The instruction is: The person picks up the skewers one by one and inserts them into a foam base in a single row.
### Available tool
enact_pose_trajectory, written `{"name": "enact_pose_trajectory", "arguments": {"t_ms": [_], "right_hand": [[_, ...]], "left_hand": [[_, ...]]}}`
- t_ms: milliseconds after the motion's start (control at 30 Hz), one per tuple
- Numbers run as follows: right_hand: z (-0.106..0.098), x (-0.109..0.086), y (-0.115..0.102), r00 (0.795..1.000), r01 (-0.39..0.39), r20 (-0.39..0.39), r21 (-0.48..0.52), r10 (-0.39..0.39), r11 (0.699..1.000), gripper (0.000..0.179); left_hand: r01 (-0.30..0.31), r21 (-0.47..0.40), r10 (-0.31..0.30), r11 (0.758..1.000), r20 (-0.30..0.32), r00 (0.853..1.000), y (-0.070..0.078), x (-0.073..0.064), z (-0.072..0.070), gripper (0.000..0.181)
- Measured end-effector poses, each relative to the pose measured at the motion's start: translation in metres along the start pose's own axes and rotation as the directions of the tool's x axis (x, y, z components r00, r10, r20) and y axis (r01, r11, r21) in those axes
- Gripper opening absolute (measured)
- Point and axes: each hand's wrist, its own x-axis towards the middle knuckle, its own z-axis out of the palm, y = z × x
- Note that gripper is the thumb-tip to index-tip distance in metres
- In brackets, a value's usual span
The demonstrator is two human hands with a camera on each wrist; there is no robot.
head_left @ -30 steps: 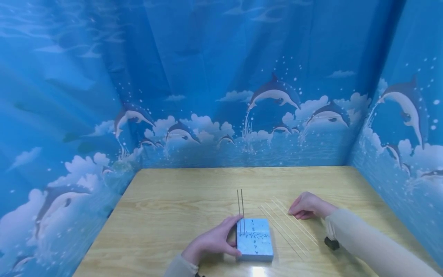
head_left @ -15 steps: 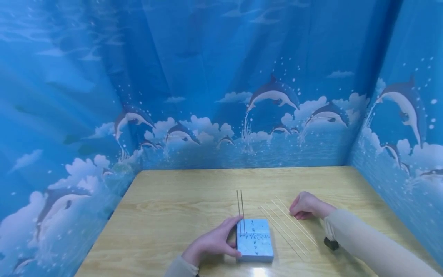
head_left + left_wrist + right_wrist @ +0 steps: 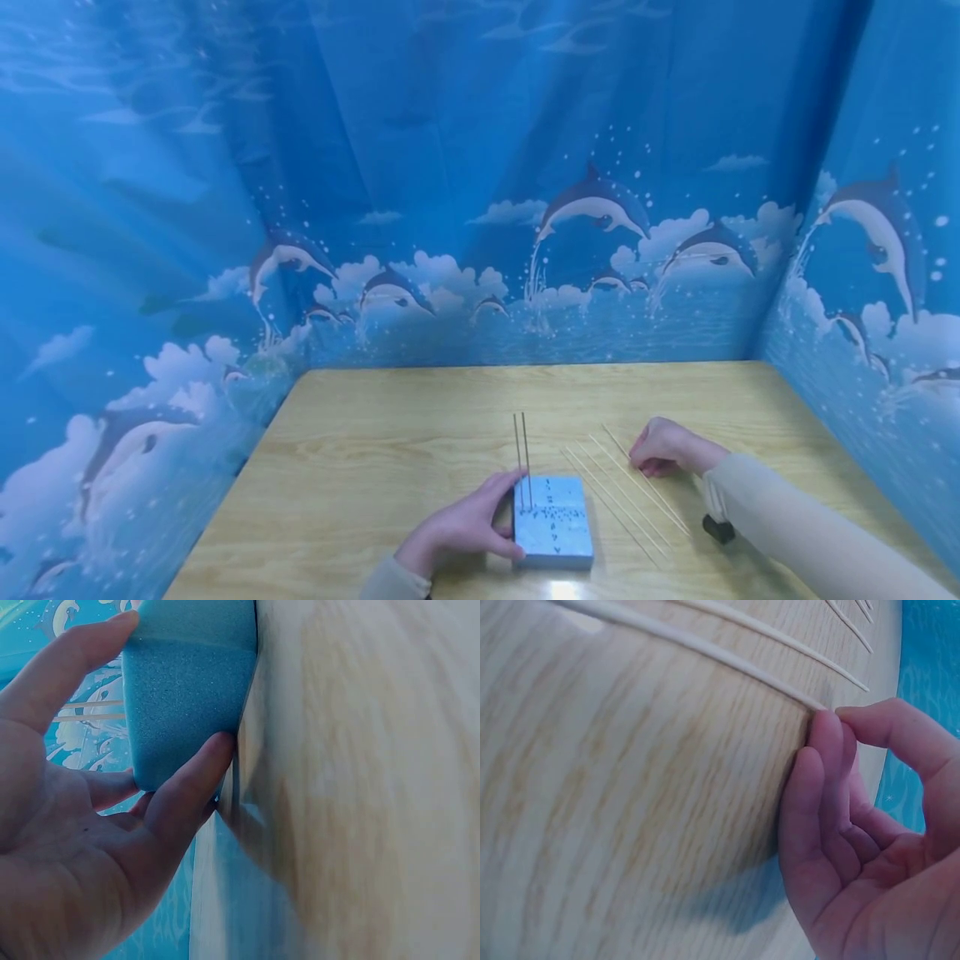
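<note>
My left hand (image 3: 461, 523) grips the left side of a pale blue foam block (image 3: 558, 536) dotted with small dark holes. In the left wrist view its thumb (image 3: 191, 776) presses low on the block's side. Two thin sticks (image 3: 527, 458) stand upright in the block near its left edge. To the right, my right hand (image 3: 667, 448) is down at the table, its thumb and fingertips pinching the rightmost of several thin wooden sticks (image 3: 727, 659). The pinched part is hidden behind the fingertips. Beside it lies another stick (image 3: 780, 644), roughly parallel.
Everything is on a wood-grain table (image 3: 390, 433). The loose sticks lie slanted between the block and my right hand. A blue curtain (image 3: 450, 167) printed with dolphins encloses the back and both sides. A dark object (image 3: 717, 529) sits under the right cuff.
My right hand has shifted very slightly to the right, and the far end of the rightmost stick has swung a little right, apart from the others. The left hand and block stay put.
</note>
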Motion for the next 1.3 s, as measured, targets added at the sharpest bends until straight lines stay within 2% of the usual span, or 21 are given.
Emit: {"name": "enact_pose_trajectory", "arguments": {"t_ms": [367,867,1300], "right_hand": [[-0.006,0.001,0.003,0.999,-0.025,0.037,0.031,0.024,0.999,0.013],[-0.026,0.002,0.003,0.992,-0.037,0.126,0.234,0.007,0.972,0.036],[-0.044,-0.013,-0.012,0.992,0.005,0.119,0.257,-0.037,0.967,0.045]], "left_hand": [[-0.006,0.008,0.006,1.0,-0.004,1.0,0.0,-0.001,0.001,0.11],[-0.013,-0.001,0.013,1.0,-0.008,1.0,0.001,-0.001,-0.001,0.111],[-0.013,0.0,0.013,1.0,-0.006,1.0,0.001,-0.001,-0.001,0.111]]}}
